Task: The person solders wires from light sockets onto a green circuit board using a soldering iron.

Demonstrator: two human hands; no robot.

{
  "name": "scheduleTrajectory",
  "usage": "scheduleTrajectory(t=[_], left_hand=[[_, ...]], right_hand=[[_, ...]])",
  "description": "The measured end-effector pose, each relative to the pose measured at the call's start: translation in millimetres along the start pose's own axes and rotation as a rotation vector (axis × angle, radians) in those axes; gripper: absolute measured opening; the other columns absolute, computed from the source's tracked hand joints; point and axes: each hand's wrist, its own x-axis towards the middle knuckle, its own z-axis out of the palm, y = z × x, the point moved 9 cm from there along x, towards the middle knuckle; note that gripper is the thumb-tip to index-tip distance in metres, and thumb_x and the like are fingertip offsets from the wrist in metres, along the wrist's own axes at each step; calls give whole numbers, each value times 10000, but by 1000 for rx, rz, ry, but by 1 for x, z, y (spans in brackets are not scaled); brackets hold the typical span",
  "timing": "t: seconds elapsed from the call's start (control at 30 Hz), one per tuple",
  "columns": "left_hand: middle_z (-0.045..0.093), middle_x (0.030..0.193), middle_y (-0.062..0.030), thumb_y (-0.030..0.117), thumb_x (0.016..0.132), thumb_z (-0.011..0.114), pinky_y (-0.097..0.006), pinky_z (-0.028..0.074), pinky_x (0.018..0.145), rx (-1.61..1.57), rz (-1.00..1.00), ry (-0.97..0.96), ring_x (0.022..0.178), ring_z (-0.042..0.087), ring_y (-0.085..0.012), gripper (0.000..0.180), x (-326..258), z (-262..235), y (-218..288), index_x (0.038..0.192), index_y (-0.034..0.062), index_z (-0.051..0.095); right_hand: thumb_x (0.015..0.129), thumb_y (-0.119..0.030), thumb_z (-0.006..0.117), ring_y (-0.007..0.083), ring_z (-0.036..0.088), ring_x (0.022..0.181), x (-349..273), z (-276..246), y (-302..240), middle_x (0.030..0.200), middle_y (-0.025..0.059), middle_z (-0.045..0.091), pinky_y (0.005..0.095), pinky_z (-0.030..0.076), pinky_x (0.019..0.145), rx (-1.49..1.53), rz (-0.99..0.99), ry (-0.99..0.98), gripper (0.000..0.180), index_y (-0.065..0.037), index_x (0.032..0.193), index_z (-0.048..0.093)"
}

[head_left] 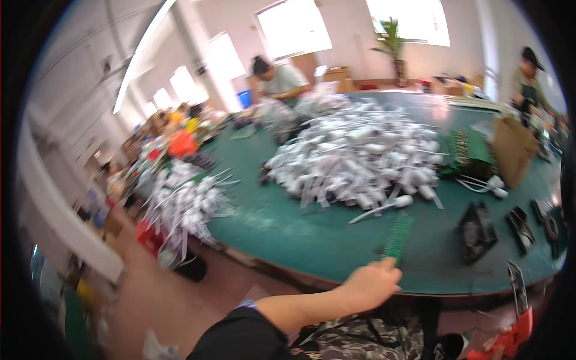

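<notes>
One narrow green strip (398, 235) lies out past the fingers of the left hand (371, 283), which is clamped on its near end at the front edge of the green surface (282, 240). The strip's long axis runs away from the person, leaning slightly right, and fine crosswise ribbing shows along it through the blur. The right hand (493, 345) is farther off, low at the right; it shows only in part, its fingers closed about an orange-handled tool (517, 329). That tool's metal end points upward, well apart from the strip.

Just beyond the strip's far end lies a single white piece (384, 208), smooth, with a bulbous head and a slim tail, set slantwise. Behind it rises a large heap (366, 150) of similar glossy white pieces, tangled with flat pale ribbons. To the strip's right stands a black angular block (477, 233); past that sits a black open-topped holder (520, 230). Farther back, a stiff, creased brown paper bag (514, 151) stands beside stacked green boards (471, 150).
</notes>
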Motion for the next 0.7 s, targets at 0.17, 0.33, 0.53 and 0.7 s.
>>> scheduleTrajectory(t=[0.17, 0.33, 0.53, 0.7], left_hand=[[575, 1124, -216, 314, 845, 747, -452, 559, 815, -153, 61, -101, 971, 653, -389, 364, 9, -1, 26, 992, 12, 607], [431, 1482, -249, 377, 767, 812, -554, 340, 1139, -77, 636, 99, 1414, 375, -428, 702, 23, -5, 28, 1348, 70, 567], [317, 1592, -222, 654, 888, 562, -655, 150, 1186, -44, 417, -207, 1515, 176, -434, 793, 41, 37, 0, 1454, 102, 503], [291, 1593, -257, 649, 937, 510, -638, 166, 1180, 48, 152, -34, 1513, 174, -438, 779, 41, 40, -3, 1484, 96, 469]], right_hand=[[907, -196, 687, 223, 650, 713, -4, -136, 99, 1102, 233, 643, 353, 601, 620, 83, 64, -163, 674, 14, 1439, 331], [929, -193, 656, 192, 632, 701, 34, -251, 136, 1120, 218, 623, 313, 573, 618, 53, 54, -227, 603, 26, 1403, 355], [955, -190, 618, 155, 610, 686, 46, 229, 15, 1142, 199, 600, 265, 540, 616, -96, 10, -137, 521, 40, 1360, 385], [968, -200, 599, 137, 593, 683, -7, 85, 2, 1160, 191, 584, 240, 512, 642, -152, 8, -96, 496, 64, 1336, 397]])
